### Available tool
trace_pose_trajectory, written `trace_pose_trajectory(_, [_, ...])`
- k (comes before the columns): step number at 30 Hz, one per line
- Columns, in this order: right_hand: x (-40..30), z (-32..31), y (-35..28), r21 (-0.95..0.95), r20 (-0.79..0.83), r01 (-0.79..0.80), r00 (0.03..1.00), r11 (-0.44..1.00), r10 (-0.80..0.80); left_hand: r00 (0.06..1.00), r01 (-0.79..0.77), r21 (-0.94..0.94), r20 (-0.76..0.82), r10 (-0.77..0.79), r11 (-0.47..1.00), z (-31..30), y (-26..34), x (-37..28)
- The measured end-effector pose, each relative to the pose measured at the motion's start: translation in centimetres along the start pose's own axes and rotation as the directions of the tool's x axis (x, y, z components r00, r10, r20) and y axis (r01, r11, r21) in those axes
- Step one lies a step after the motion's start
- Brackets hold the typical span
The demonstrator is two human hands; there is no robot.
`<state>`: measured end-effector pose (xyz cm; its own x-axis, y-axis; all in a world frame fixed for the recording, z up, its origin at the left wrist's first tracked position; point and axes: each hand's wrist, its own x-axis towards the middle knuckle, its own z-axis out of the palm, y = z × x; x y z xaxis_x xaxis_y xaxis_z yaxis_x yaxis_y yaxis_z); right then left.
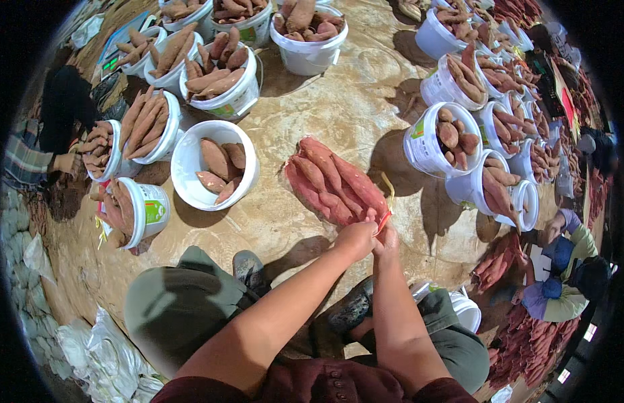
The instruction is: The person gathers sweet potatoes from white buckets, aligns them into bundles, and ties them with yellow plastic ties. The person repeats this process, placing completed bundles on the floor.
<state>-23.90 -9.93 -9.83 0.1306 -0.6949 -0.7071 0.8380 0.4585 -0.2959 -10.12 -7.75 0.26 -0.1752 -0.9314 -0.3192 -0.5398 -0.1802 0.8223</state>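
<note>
A red mesh bag (350, 176) full of long sweet potatoes lies on the ground in front of me. Its gathered mouth is bunched between my two hands at the near right end. My left hand (356, 238) is closed around the neck of the bag. Pressed against it, my right hand (386, 239) grips the same neck, close to a red strip (383, 221). A yellow tie (389, 186) sticks up from the bag just beyond my fingers. The fingertips partly hide each other.
A white bucket (183, 174) holding several sweet potatoes stands left of the bag. Filled buckets line the left, back and right (415, 143). A person (65, 163) reaches to a bucket at far left; another person (564, 282) crouches at right by red bags (531, 347). White sacks (103, 352) lie lower left.
</note>
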Motion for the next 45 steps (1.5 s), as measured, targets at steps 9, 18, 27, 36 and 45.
trace_pose_trajectory(9, [-0.7, 0.7, -3.0, -0.426, -0.535, 0.025, 0.799, 0.904, -0.275, 0.975, 0.159, -0.083, -0.144, -0.170, 0.984, 1.2, -2.3, -0.1])
trace_pose_trajectory(18, [-7.7, 25.5, 6.6, -0.660, 0.743, 0.647, 0.638, -0.381, -0.204, 0.977, 0.210, -0.319, 0.041, -0.208, 0.924, -1.3, -1.7, -1.0])
trace_pose_trajectory(27, [-4.7, 33.4, 24.5, -0.256, 0.298, 0.808, 0.589, -0.531, 0.751, 0.979, 0.171, -0.405, -0.032, -0.201, 0.898, -4.7, -1.4, -1.5])
trace_pose_trajectory(36, [-1.4, 33.3, 27.5, 0.013, -0.046, 0.741, 0.671, -0.671, 0.740, 0.981, 0.154, -0.373, -0.052, -0.187, 0.915, -4.9, -2.5, -0.1])
trace_pose_trajectory(45, [-6.2, 34.6, 18.5, -0.678, 0.623, 0.698, 0.712, -0.230, 0.325, 0.976, 0.124, -0.385, -0.117, -0.182, 0.914, -3.0, -2.6, -0.1])
